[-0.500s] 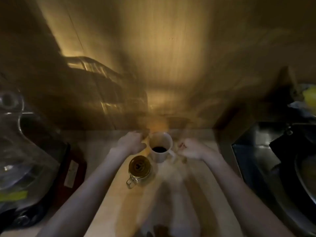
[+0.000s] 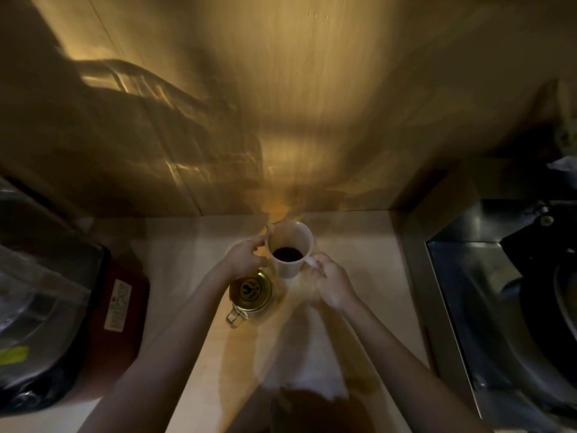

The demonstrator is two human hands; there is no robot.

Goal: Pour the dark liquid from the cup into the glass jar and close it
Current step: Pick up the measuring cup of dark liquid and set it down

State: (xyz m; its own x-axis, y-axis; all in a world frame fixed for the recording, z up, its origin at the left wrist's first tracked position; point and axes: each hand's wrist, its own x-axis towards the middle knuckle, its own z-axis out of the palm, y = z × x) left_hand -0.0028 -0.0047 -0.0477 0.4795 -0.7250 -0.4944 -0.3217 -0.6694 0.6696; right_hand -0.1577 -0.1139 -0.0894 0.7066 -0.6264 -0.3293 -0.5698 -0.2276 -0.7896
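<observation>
The cup (image 2: pixel 290 251) stands upright near the back of your counter (image 2: pixel 175 245), with dark liquid (image 2: pixel 287 254) pooled low inside it, and both your hands are on it.

Starting at the left edge, a clear plastic bag (image 2: pixel 34 310) bulges over the counter, with a yellow-green patch low on it. Just right of it lies a dark red pack (image 2: pixel 120 307) bearing a white label, well apart from the cup.

Your left hand (image 2: pixel 245 256) comes next, fingers curled against the cup's left wall near the rim; how firmly it presses is hard to tell in the dim light. Directly below that hand, just in front of the cup and slightly left, sits the jar (image 2: pixel 249 293). Its gold lid (image 2: pixel 250 288) with a dark round emblem is still on, and a wire clasp (image 2: pixel 235 317) sticks out toward you. Your left forearm passes close beside the jar's left side.

Your right hand (image 2: pixel 331 282) is closed on the cup's handle (image 2: pixel 310 260) on the right side. Under your right forearm a pale cloth (image 2: pixel 309 360) lies on the counter, with a dark brown shape at its near end that you cannot make out.

Past the counter's right edge sits a steel sink (image 2: pixel 462 276), holding a dark pan (image 2: pixel 549 304) on its far right.
</observation>
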